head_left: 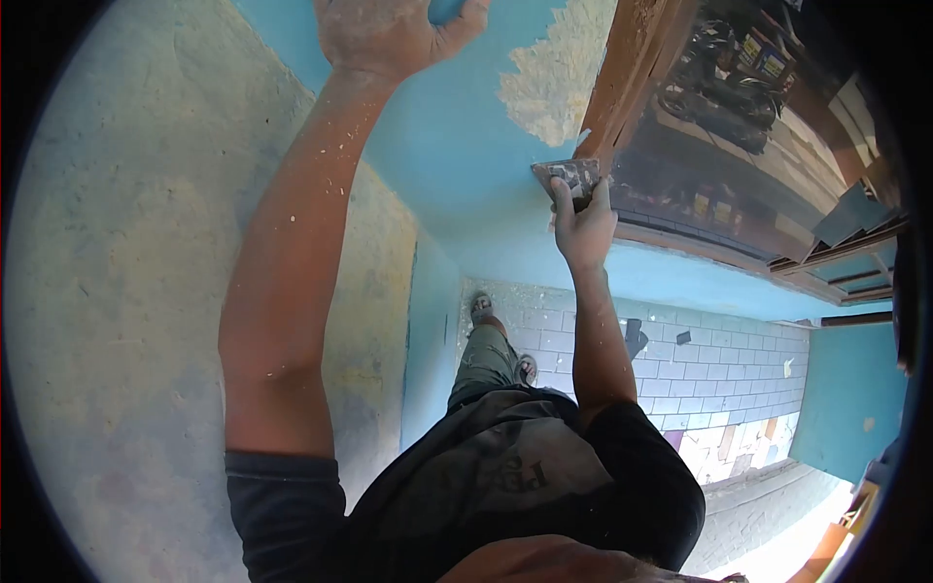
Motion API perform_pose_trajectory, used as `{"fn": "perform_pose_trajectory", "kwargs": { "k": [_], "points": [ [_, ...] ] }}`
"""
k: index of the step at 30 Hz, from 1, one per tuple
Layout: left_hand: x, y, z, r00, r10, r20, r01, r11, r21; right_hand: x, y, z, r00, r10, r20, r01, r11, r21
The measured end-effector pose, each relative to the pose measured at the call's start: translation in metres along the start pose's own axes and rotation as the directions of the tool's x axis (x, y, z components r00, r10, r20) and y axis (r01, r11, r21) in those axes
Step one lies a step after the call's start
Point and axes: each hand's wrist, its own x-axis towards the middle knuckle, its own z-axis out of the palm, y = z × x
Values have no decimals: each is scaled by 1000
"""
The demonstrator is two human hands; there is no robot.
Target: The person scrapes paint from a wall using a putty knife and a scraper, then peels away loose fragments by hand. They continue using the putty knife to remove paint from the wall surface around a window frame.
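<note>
My right hand [583,228] grips a scraper [575,177] smeared with pale residue, thumb on its near face. Its wide edge is against or very close to the blue wall [457,146], beside the brown wooden window frame [622,87]. Just above the scraper, a ragged cream patch [554,87] shows where the blue paint is gone. My left hand [384,29] rests on or near the wall at the top of the view, thumb spread wide; the other fingers are cut off by the edge. Pale flakes dot my left forearm.
A bare, mottled plaster wall [146,243] fills the left side. To the right is a window pane [748,126] with reflections. Below lies a tiled floor [671,369] with debris and dark pieces [635,338]. An open window sash [855,262] juts out at right.
</note>
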Motion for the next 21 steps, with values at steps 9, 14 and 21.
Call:
{"fn": "perform_pose_trajectory", "kwargs": {
  "k": [9,14,21],
  "points": [
    [0,-4,5,999,18,-38,-18,1000,2,11,-30,3,998,-56,-42,65,962,265],
    [3,-3,4,999,11,-37,-11,1000,12,6,-31,13,995,-29,-91,56,953,299],
    [2,3,4,998,-55,-28,52,993,-107,15,-47,3,999,-38,-34,42,991,124]
  ]
}}
